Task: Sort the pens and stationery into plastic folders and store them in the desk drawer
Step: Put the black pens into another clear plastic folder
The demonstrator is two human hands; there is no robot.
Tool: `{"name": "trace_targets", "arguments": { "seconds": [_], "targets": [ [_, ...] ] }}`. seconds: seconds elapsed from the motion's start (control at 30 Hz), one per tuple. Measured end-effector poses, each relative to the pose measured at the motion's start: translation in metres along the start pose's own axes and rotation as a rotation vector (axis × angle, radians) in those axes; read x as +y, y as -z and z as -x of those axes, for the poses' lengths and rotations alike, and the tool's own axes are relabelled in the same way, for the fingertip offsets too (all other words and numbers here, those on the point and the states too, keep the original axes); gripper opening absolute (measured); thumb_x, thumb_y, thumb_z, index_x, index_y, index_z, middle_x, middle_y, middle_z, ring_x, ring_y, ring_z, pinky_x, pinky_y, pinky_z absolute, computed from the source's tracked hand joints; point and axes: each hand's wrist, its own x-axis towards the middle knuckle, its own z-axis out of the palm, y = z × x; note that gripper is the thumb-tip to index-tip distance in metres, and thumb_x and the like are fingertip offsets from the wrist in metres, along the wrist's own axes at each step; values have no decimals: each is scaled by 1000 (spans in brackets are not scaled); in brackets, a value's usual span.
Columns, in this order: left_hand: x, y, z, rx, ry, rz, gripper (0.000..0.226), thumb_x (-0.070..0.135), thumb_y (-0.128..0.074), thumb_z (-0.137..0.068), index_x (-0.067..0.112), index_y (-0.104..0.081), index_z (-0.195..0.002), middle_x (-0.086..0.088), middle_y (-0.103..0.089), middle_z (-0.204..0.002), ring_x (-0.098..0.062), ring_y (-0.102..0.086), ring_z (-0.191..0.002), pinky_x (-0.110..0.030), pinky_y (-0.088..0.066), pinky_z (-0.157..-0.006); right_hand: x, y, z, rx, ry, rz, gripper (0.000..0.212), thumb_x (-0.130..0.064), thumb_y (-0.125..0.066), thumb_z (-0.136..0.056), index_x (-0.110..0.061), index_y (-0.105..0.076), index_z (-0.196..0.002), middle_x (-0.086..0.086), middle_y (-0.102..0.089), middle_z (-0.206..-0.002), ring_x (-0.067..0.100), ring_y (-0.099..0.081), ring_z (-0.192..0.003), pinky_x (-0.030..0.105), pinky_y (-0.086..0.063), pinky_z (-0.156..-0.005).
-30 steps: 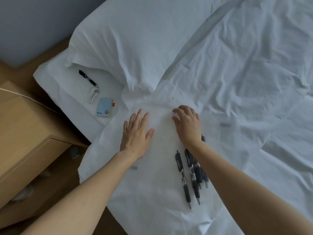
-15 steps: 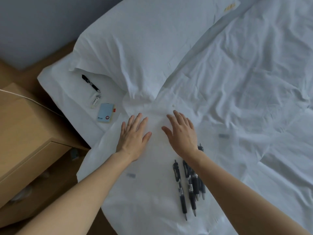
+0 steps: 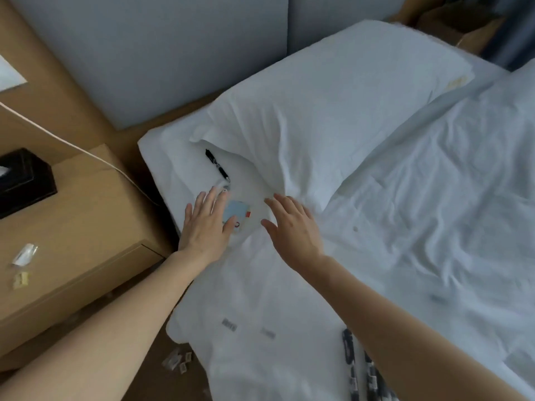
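Two bare hands reach out over a bed covered in a rumpled white sheet [image 3: 434, 227], both with fingers straight and spread, gripping nothing. The left hand [image 3: 207, 224] lies over the near left edge of a small pale blue rectangular card-like item with a red tab [image 3: 238, 211], its thumb across the item's lower corner; whether the palm presses down on the sheet cannot be told. The right hand [image 3: 292, 227] is just to the right of that blue item, apart from it, palm down above the sheet at the foot of a plump white pillow [image 3: 333, 111]. A single black pen [image 3: 217, 164] lies on the sheet beyond the left hand's fingertips, beside the pillow's corner, and a small clear clip-like piece [image 3: 226, 186] lies between the pen and the fingertips. Several more black pens [image 3: 351, 360] lie together on the sheet at the bottom of the view, partly hidden under the right forearm and blurred. To the left stands a light wooden bedside cabinet with a drawer front [image 3: 86, 241], carrying a black box [image 3: 24, 180], a white cable [image 3: 72, 146] and a few small clear packets [image 3: 24, 254].
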Motion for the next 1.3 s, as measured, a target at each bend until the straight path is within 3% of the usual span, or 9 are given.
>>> {"name": "trace_targets", "arguments": {
  "seconds": [0.23, 0.43, 0.83, 1.0, 1.17, 1.3],
  "targets": [
    [-53, -5, -29, 37, 96, 116, 58, 39, -32, -101, 17, -11, -151, -6, -5, -159, -24, -6, -145, -44, -11, -117, -17, -43, -60, -100, -38, -44, 44, -24, -47, -98, -14, -39, -140, 2, -43, -142, 22, -38, -130, 29, -28, -105],
    [-102, -15, -60, 99, 99, 380, 55, 26, -40, -101, 14, -18, -150, -7, -16, -158, -20, -16, -145, -33, -17, -115, -21, -82, -115, -170, -118, -65, 44, -23, -48, -97, -14, -39, -140, 4, -45, -140, 22, -42, -127, 31, -32, -102],
    [-153, -44, -121, 98, 169, 412, 57, 25, -42, -100, 15, -18, -150, -6, -17, -157, -19, -18, -144, -26, -18, -113, -28, -144, -227, -252, -175, -44, 43, -20, -46, -97, -8, -37, -137, 11, -47, -133, 28, -44, -120, 33, -35, -94],
    [-167, -57, -124, 94, 198, 454, 58, 25, -42, -100, 14, -15, -150, -5, -17, -157, -19, -20, -144, -30, -19, -115, -29, -171, -251, -224, -143, -1, 37, -14, -46, -96, -5, -43, -132, 15, -48, -126, 31, -42, -116, 34, -36, -91],
    [-170, -64, -120, 78, 203, 465, 58, 26, -41, -100, 14, -14, -151, -5, -18, -157, -20, -21, -143, -36, -22, -116, -28, -174, -259, -148, -152, -49, 43, 10, -40, -86, -5, -52, -125, 18, -51, -111, 33, -46, -106, 37, -40, -79],
    [-167, -59, -115, 78, 194, 461, 58, 26, -40, -100, 14, -14, -151, -5, -17, -157, -19, -19, -144, -34, -21, -117, -32, -163, -255, -120, -163, -98, 45, 13, -40, -84, -6, -50, -124, 16, -53, -110, 31, -47, -105, 35, -41, -81]
  ]
}}
